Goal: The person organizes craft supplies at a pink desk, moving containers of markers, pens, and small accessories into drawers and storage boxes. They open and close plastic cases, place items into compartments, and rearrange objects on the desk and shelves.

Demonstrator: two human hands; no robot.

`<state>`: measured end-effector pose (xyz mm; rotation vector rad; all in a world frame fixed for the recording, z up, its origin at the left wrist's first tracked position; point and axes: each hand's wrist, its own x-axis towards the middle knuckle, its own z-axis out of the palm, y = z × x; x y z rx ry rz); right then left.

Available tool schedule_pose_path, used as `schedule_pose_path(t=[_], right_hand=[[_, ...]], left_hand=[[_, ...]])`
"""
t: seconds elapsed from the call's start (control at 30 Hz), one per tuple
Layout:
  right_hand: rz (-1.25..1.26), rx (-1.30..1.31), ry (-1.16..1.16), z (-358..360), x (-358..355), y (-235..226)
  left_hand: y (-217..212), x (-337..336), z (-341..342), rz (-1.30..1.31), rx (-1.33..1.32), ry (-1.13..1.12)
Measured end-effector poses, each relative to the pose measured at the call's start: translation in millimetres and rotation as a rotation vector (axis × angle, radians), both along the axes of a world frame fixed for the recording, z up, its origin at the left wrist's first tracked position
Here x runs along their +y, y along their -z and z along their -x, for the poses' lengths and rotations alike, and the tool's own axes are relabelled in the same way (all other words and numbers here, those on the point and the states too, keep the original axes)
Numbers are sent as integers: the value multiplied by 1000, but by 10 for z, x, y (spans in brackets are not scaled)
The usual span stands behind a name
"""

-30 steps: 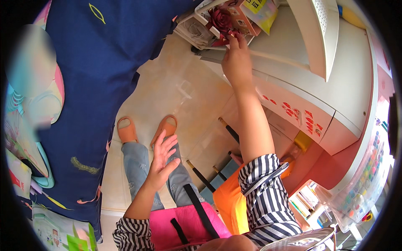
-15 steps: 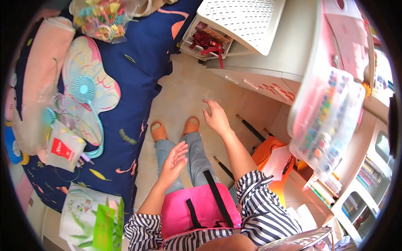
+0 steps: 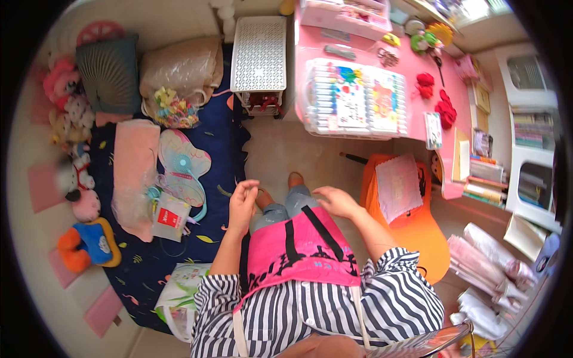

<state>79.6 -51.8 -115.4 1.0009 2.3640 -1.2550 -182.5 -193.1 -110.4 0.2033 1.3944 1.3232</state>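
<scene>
Wide view down into a small, crowded room: pale floor (image 3: 286, 155) runs up the middle, and a big dark blue patterned rug (image 3: 221, 137) covers the left side, loaded with stuff. On the right, a pink desk (image 3: 412, 107) carries a flat clear case of coloured markers (image 3: 352, 98) and a few red yarn pieces (image 3: 444, 110). Just below the desk stands an orange chair (image 3: 418, 238) with a pale sheet lying on its seat. At the top, a white perforated rack (image 3: 258, 53) stands between rug and desk. Over on the rug, a folded pink blanket (image 3: 136, 161) lies beside a butterfly-shaped toy (image 3: 182, 170), and plush toys (image 3: 74, 119) line the left wall.

Now the person, in a striped shirt with a pink apron (image 3: 301, 250) across the front. Left hand (image 3: 243, 203) is raised over the left knee, fingers loosely curled, holding nothing. Right hand (image 3: 335, 201) hovers over the right knee, palm down, fingers half spread, empty too. Both hands hang just above the apron's top edge, near each other but apart.
</scene>
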Motion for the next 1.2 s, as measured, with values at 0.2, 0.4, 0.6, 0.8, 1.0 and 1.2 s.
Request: schedule_pose_path(t=[0.2, 0.4, 0.6, 0.8, 1.0, 1.2], right_hand=[[-182, 267, 822, -876, 415, -397], [-112, 549, 1409, -1195, 1542, -391], [693, 687, 1436, -1101, 2271, -196], [911, 800, 1278, -947, 2375, -307], [864, 656, 1314, -960, 2462, -322], [816, 592, 1325, -829, 2432, -563]], left_hand=[[-286, 1034, -57, -122, 60, 170], [-218, 2047, -213, -81, -16, 175], [-73, 2428, -199, -87, -63, 194], [-14, 2595, -89, -7, -178, 166], [-67, 2665, 10, -1, -283, 249], [-105, 2668, 81, -37, -318, 327]])
